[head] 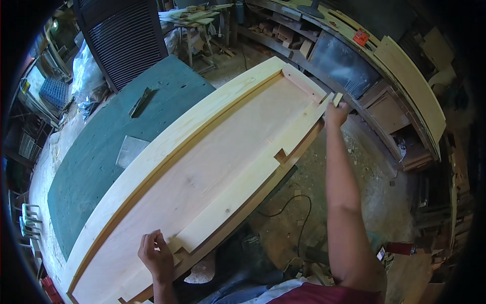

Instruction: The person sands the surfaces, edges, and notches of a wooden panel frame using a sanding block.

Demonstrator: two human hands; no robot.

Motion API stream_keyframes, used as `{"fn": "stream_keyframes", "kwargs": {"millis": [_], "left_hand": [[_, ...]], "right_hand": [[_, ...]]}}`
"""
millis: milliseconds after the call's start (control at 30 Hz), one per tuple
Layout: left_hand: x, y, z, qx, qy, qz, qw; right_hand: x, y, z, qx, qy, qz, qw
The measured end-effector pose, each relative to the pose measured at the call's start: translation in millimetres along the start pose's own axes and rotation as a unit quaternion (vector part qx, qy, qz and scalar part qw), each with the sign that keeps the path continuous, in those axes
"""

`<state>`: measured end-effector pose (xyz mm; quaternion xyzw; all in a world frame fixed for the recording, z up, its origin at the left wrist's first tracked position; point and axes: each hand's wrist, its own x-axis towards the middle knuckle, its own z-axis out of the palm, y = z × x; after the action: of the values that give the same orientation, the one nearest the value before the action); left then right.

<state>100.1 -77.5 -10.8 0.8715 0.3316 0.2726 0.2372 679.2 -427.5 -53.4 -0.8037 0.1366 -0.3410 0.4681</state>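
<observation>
A long pale wooden panel frame [228,213] lies before me, with raised rails around a thin plywood panel [205,171]. At its far right corner my right hand [336,114] grips a small wood block [337,99] against the rail's end. The near rail has a square notch [281,155] partway along and a wider gap nearer me. By that gap, my left hand [156,256] is over the panel with curled fingers; whether it holds something small is hidden. A small wood piece [175,244] sits beside it at the rail's end.
Beneath the frame is a green worktable [87,182] bearing a flat grey plate [131,151] and a dark wood scrap [139,102]. A dark louvred shutter [125,41] stands behind. A workbench [341,57] lines the right. A black cord [309,212] crosses the floor.
</observation>
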Motion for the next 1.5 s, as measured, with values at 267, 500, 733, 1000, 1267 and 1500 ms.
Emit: {"fn": "stream_keyframes", "kwargs": {"millis": [267, 500, 733, 1000, 1267, 1500], "left_hand": [[-2, -4, -1, -0.027, 0.024, 0.032, 0.999], [-4, -7, 2, -0.052, 0.055, 0.061, 0.995], [-5, -16, 0, -0.1, 0.067, 0.067, 0.99], [-72, 47, -32, -0.265, -0.06, 0.031, 0.962], [-122, 38, -64, -0.173, -0.094, 0.01, 0.98], [-155, 21, -79, -0.053, -0.115, 0.054, 0.991]], "right_hand": [[-147, -54, -49, 0.041, -0.05, 0.033, 0.997], [-221, -77, -76, 0.029, -0.049, 0.011, 0.998], [-259, -95, -112, 0.067, -0.121, -0.033, 0.99], [-435, -165, -252, 0.434, -0.482, 0.297, 0.701], [-487, -167, -281, 0.389, -0.629, 0.367, 0.564], [-502, -166, -305, 0.166, -0.715, 0.091, 0.673]]}}
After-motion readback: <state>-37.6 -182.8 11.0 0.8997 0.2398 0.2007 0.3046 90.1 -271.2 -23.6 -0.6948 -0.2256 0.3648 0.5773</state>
